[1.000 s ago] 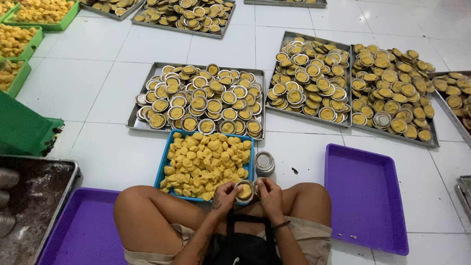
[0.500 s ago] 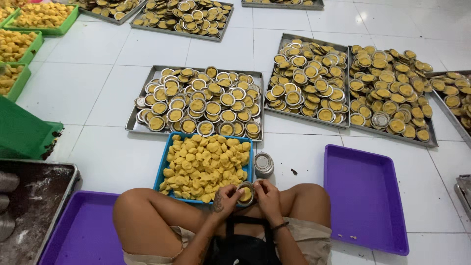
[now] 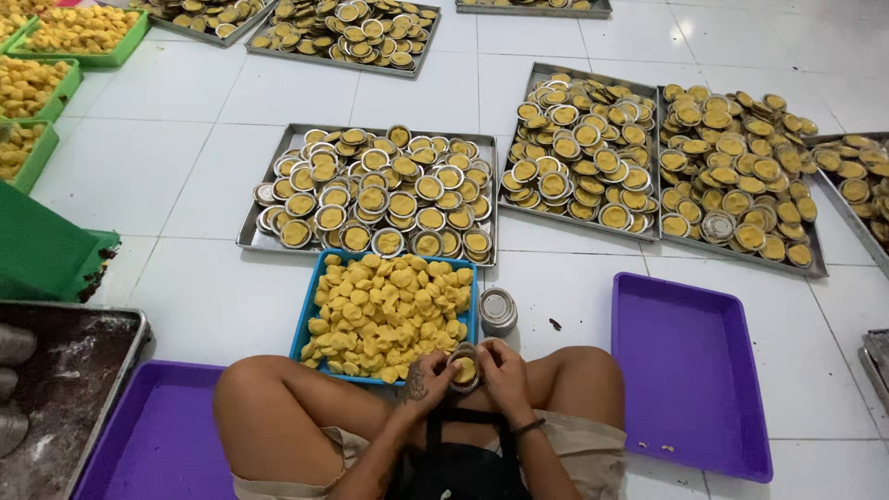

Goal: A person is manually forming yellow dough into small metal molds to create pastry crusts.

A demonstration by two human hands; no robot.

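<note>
- Head view: left hand (image 3: pixel 428 378) and right hand (image 3: pixel 500 370) clamp together around a small tin (image 3: pixel 466 368) of yellow dough, at the blue tray's (image 3: pixel 306 324) 5 o'clock.
- Tin looks light and stiff, the dough soft; best held by the rim.

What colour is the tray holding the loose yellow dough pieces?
Blue tray, seen in the head view, just ahead of both hands.

Bright, even overhead light; sharp picture, edges slightly curved.
</note>
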